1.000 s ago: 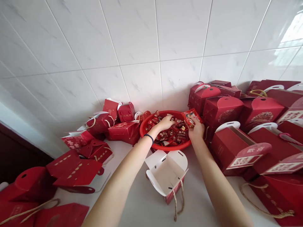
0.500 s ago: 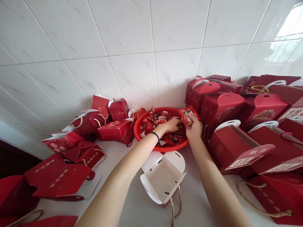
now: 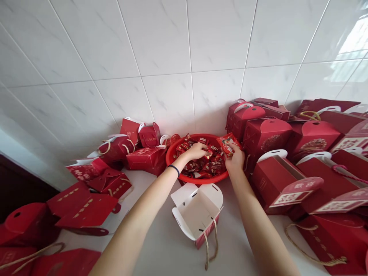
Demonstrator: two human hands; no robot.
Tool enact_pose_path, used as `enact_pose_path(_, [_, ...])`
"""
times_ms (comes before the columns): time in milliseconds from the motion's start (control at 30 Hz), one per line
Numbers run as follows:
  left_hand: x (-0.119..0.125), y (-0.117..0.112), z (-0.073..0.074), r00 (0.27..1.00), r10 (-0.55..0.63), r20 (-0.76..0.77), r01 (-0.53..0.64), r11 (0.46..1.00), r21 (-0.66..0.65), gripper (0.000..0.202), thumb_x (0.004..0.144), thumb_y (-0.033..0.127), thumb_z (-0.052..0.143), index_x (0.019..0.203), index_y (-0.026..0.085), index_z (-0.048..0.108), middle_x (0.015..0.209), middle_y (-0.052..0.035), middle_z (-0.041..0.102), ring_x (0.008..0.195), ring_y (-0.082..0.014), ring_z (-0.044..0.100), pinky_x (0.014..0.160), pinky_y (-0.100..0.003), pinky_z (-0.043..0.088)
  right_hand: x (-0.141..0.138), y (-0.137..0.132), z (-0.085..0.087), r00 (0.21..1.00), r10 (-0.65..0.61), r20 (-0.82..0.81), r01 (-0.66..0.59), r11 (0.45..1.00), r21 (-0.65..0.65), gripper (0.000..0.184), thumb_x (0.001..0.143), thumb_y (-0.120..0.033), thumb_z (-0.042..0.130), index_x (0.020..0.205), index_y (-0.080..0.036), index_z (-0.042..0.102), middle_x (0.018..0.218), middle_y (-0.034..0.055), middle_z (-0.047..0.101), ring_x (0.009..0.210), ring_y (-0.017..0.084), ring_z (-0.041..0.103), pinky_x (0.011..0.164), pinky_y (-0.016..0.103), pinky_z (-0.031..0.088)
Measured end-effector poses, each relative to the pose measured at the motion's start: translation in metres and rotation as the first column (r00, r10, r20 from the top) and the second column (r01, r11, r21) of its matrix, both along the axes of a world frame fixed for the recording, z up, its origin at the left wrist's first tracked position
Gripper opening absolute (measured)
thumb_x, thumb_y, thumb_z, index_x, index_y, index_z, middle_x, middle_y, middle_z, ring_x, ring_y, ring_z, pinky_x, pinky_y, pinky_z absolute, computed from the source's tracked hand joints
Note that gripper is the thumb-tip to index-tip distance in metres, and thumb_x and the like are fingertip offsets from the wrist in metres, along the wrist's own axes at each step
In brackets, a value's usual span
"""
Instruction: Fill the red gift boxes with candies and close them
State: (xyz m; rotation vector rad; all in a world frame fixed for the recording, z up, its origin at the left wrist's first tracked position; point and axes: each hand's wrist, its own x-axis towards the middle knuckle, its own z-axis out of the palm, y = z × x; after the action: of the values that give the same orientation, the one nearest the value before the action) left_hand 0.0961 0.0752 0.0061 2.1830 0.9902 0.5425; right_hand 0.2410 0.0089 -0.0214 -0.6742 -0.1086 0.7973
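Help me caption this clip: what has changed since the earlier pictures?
The left hand moved right over the sweets in the bowl, toward the packet, then back left; whether it now grips any is unclear. The right hand kept hold of the packet; the open box stayed put.

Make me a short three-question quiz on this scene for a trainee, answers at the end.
1. What is the right hand holding?
2. True or false: the open box stands between the red basin and the tiled wall.
3. Where is the left hand? A, on the open box; B, at the red basin; C, on the tiled wall.

Key: 1, a red packet; 2, false, the red basin stands between the other two; 3, B.
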Motion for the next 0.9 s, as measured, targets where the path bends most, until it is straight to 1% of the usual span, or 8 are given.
enact_pose_path(133, [-0.016,-0.011,0.003,0.984,0.101,0.146,-0.085,0.99,-0.109,0.025,0.08,0.037,0.065,0.093,0.017,0.072,0.098,-0.0053,0.074,0.091,-0.0202,0.066,0.078,-0.027,0.049,-0.002,-0.002,0.003,1.0,0.018,-0.019,-0.019,1.0,-0.006,0.016,0.06,-0.007,0.064,0.074,-0.015,0.064,0.069,-0.0037,0.07,0.062,0.011,0.067,0.059,0.021,0.059])
enact_pose_path(233, [-0.027,-0.017,0.001,0.96,0.188,0.206,-0.148,0.969,-0.197,0.033,0.081,0.037,0.064,0.107,0.017,0.069,0.105,-0.0083,0.073,0.09,-0.0187,0.066,0.073,-0.026,0.05,-0.003,-0.003,0.003,0.999,0.035,-0.005,-0.035,0.999,-0.007,0.015,0.061,-0.007,0.065,0.073,-0.016,0.063,0.069,-0.0036,0.069,0.063,0.012,0.067,0.06,0.021,0.059])
enact_pose_path(300, [-0.033,-0.02,0.002,0.95,0.214,0.227,-0.158,0.957,-0.242,0.033,0.08,0.034,0.065,0.107,0.016,0.069,0.098,-0.0084,0.073,0.083,-0.0175,0.066,0.069,-0.026,0.05,-0.003,-0.003,0.002,0.999,0.044,0.008,-0.044,0.999,-0.007,0.015,0.061,-0.007,0.065,0.073,-0.016,0.062,0.069,-0.004,0.069,0.063,0.011,0.067,0.059,0.021,0.059])
enact_pose_path(400, [-0.041,-0.027,0.007,0.947,0.207,0.247,-0.136,0.951,-0.276,0.027,0.078,0.032,0.066,0.098,0.016,0.07,0.087,-0.0065,0.072,0.078,-0.016,0.065,0.066,-0.025,0.05,-0.003,-0.004,0.002,0.998,0.053,0.022,-0.053,0.999,-0.009,0.014,0.061,-0.008,0.064,0.072,-0.017,0.062,0.068,-0.0038,0.069,0.063,0.012,0.067,0.058,0.021,0.059])
enact_pose_path(533, [-0.047,-0.033,0.013,0.952,0.167,0.257,-0.089,0.953,-0.291,0.024,0.073,0.035,0.071,0.088,0.017,0.071,0.088,-0.0047,0.072,0.08,-0.0166,0.065,0.069,-0.026,0.05,-0.002,-0.004,0.001,0.997,0.072,0.04,-0.072,0.997,0.0,0.014,0.061,-0.009,0.065,0.072,-0.017,0.061,0.068,-0.0035,0.069,0.064,0.013,0.068,0.057,0.022,0.06])
enact_pose_path(600, [-0.044,-0.032,0.014,0.976,0.094,0.195,-0.054,0.978,-0.203,0.028,0.071,0.037,0.075,0.089,0.016,0.071,0.091,-0.0042,0.073,0.083,-0.0175,0.065,0.072,-0.027,0.05,-0.001,-0.004,0.001,0.996,0.075,0.043,-0.075,0.997,0.005,0.015,0.061,-0.009,0.066,0.072,-0.017,0.061,0.068,-0.0038,0.069,0.064,0.013,0.068,0.057,0.022,0.059])
enact_pose_path(700, [-0.031,-0.026,0.01,0.999,-0.031,0.011,0.031,1.0,0.002,0.03,0.073,0.037,0.075,0.093,0.015,0.07,0.093,-0.0043,0.073,0.085,-0.0202,0.066,0.076,-0.03,0.05,-0.001,-0.004,0.002,0.997,0.073,0.035,-0.073,0.997,0.003,0.015,0.06,-0.009,0.066,0.072,-0.017,0.062,0.066,-0.0042,0.068,0.062,0.013,0.068,0.055,0.021,0.059])
enact_pose_path(900, [0.022,-0.013,0.001,0.963,-0.165,-0.213,0.199,0.969,0.149,0.033,0.07,0.01,0.072,0.101,0.022,0.071,0.114,-0.0062,0.074,0.112,-0.0253,0.066,0.095,-0.029,0.047,-0.003,-0.007,0.007,0.998,0.057,0.019,-0.057,0.998,-0.001,0.014,0.058,-0.008,0.064,0.07,-0.016,0.062,0.063,-0.0045,0.068,0.054,0.01,0.065,0.052,0.019,0.056])
